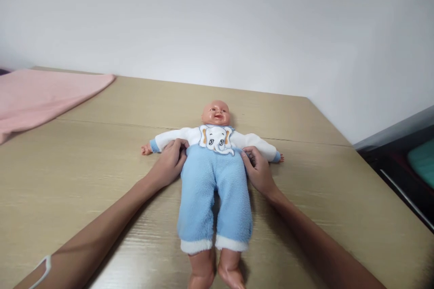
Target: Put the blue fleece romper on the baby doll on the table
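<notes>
A baby doll [215,113] lies on its back on the wooden table [101,180], head away from me, bare feet toward me. It wears a white top with an elephant picture [217,139] and fluffy blue trousers [214,189] with white cuffs. My left hand [171,162] is closed on the trousers' waistband at the doll's left-side hip. My right hand [256,167] grips the waistband on the other side, fingers curled into the fabric. The doll's arms stretch out sideways.
A pink cloth [40,97] lies at the table's far left corner. A plain white wall stands behind the table. To the right, past the table edge, are a dark surface and a teal object [422,160].
</notes>
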A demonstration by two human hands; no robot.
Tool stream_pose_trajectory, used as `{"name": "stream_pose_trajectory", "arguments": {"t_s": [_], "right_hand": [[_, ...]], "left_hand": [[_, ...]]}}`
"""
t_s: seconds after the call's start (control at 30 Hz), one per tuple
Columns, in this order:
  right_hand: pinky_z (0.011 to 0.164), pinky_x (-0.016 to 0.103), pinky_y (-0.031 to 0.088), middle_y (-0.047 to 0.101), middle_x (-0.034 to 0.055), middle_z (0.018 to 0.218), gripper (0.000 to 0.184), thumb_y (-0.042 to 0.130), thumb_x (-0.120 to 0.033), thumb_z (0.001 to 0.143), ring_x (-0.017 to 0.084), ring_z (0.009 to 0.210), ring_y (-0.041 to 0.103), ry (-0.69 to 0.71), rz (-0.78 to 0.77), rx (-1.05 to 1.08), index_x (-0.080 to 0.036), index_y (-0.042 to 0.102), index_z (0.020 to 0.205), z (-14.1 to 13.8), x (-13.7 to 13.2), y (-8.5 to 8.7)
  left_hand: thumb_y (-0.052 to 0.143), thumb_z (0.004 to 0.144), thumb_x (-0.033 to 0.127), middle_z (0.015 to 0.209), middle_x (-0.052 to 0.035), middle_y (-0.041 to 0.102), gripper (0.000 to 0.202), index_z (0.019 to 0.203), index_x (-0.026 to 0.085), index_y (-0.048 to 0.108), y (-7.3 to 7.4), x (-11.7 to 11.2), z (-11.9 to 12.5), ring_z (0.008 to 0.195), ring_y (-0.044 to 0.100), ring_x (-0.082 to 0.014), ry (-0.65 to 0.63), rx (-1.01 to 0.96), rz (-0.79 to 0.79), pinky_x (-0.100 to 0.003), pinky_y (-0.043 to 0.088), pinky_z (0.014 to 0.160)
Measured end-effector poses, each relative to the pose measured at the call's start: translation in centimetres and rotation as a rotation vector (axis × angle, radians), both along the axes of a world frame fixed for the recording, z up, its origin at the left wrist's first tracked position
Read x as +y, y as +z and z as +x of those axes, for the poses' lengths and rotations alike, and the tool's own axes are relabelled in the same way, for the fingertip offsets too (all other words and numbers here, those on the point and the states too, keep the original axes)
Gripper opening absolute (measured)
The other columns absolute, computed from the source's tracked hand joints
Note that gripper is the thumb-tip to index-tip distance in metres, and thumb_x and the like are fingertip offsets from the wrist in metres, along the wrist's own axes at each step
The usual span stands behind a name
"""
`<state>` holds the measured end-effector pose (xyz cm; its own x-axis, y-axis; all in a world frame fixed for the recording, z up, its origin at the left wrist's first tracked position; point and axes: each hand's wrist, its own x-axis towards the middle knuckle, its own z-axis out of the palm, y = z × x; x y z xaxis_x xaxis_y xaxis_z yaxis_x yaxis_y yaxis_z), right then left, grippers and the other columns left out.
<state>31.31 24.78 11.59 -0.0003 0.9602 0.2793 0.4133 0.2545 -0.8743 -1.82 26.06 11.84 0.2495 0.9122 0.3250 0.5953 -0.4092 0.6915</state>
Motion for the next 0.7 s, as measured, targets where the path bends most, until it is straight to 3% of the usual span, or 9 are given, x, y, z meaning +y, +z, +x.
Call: {"name": "stream_pose_trajectory", "arguments": {"t_s": [0.17, 0.27, 0.33, 0.43, 0.53, 0.63, 0.7], "right_hand": [[0.093, 0.049, 0.056, 0.072, 0.0105, 0.106, 0.018, 0.064, -0.035, 0.104, 0.031, 0.093, 0.068, -0.12, 0.169, -0.222, -0.026, 0.065, 0.119, 1.5, 0.0, 1.3], [0.109, 0.058, 0.05, 0.072, 0.0154, 0.12, 0.022, 0.067, -0.035, 0.101, 0.038, 0.113, 0.067, -0.171, 0.369, -0.456, -0.025, 0.068, 0.121, 5.0, 1.0, 2.8], [0.119, 0.063, 0.044, 0.072, 0.0158, 0.132, 0.035, 0.071, -0.043, 0.1, 0.042, 0.128, 0.065, -0.131, 0.416, -0.578, -0.025, 0.068, 0.131, 8.0, 1.9, 3.4], [0.123, 0.066, 0.04, 0.07, 0.0174, 0.145, 0.055, 0.071, -0.057, 0.1, 0.044, 0.14, 0.061, 0.012, 0.342, -0.641, -0.025, 0.064, 0.145, 12.0, 2.7, 3.1], [0.119, 0.063, 0.048, 0.068, 0.0183, 0.152, 0.072, 0.079, -0.061, 0.096, 0.045, 0.14, 0.062, 0.149, 0.197, -0.604, -0.025, 0.06, 0.155, 14.0, 2.6, 2.3], [0.112, 0.059, 0.056, 0.074, 0.0158, 0.146, 0.064, 0.083, -0.053, 0.096, 0.042, 0.129, 0.07, 0.244, 0.11, -0.555, -0.028, 0.066, 0.152, 14.5, 2.4, 1.9], [0.108, 0.057, 0.058, 0.078, 0.0151, 0.137, 0.057, 0.085, -0.049, 0.094, 0.039, 0.121, 0.075, 0.223, 0.098, -0.514, -0.027, 0.071, 0.144, 14.6, 2.4, 2.0]], "left_hand": [[0.054, 0.098, 0.016, 0.102, -0.0081, 0.066, 0.017, 0.111, 0.025, 0.06, -0.3, 0.1, -0.4, 0.102, 0.06, -0.0338, 0.065, -0.005, 0.078, -0.046, 0.043, 0.093], [0.057, 0.093, 0.009, 0.105, -0.0088, 0.069, 0.025, 0.11, 0.025, 0.064, 0.5, -0.3, -0.3, 0.104, 0.06, -0.0345, 0.112, -0.085, 0.137, -0.045, 0.042, 0.095], [0.057, 0.091, 0.006, 0.107, -0.0084, 0.069, 0.028, 0.108, 0.026, 0.065, 1.5, -0.7, 0.0, 0.105, 0.06, -0.0341, 0.142, -0.137, 0.178, -0.044, 0.042, 0.096], [0.057, 0.096, 0.008, 0.109, -0.008, 0.069, 0.023, 0.108, 0.026, 0.065, 3.4, -1.3, 1.2, 0.104, 0.06, -0.0332, 0.112, -0.16, 0.246, -0.045, 0.042, 0.097], [0.055, 0.104, 0.016, 0.116, -0.0091, 0.07, 0.016, 0.113, 0.026, 0.064, 5.4, -1.6, 3.5, 0.11, 0.06, -0.034, -0.014, -0.114, 0.285, -0.047, 0.043, 0.102], [0.059, 0.107, 0.024, 0.126, -0.0108, 0.071, 0.014, 0.12, 0.026, 0.063, 7.0, -1.0, 6.6, 0.12, 0.061, -0.036, -0.119, -0.066, 0.271, -0.05, 0.044, 0.108], [0.063, 0.106, 0.029, 0.135, -0.0135, 0.069, 0.021, 0.127, 0.024, 0.062, 7.6, -0.2, 8.6, 0.129, 0.059, -0.0382, -0.192, 0.001, 0.264, -0.053, 0.043, 0.114]]}}
